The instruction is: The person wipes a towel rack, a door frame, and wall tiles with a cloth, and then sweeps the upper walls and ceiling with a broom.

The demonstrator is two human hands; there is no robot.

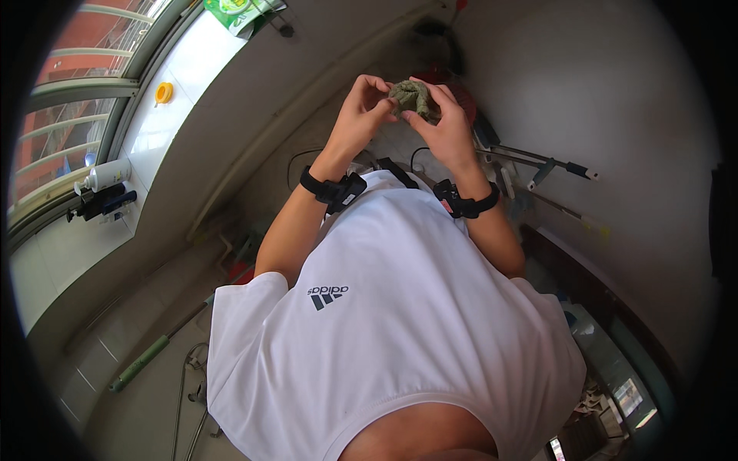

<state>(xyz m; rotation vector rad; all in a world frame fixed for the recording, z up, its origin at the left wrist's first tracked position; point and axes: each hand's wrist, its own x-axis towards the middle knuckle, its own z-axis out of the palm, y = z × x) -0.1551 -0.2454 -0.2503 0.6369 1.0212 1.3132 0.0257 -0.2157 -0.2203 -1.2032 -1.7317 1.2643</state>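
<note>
A small olive-green bundle of cloth or knit point(410, 97), bunched with a hollow in its middle, is held up between both hands near the top centre. My left hand point(364, 109) pinches its left edge between thumb and fingers. On the other side my right hand point(443, 118) grips it, thumb below and fingers behind. What exactly the bundle is cannot be told. Each wrist bears a black strap with a small device, the left one point(340, 192) and the right one point(464, 199).
A tiled window ledge point(164, 124) runs along the left, bearing a yellow ring-shaped item point(164, 93), a white pump bottle point(109, 175) and dark bottles. Poles point(530, 158) lean by the right wall. A green-handled pole point(140, 363) stands lower left.
</note>
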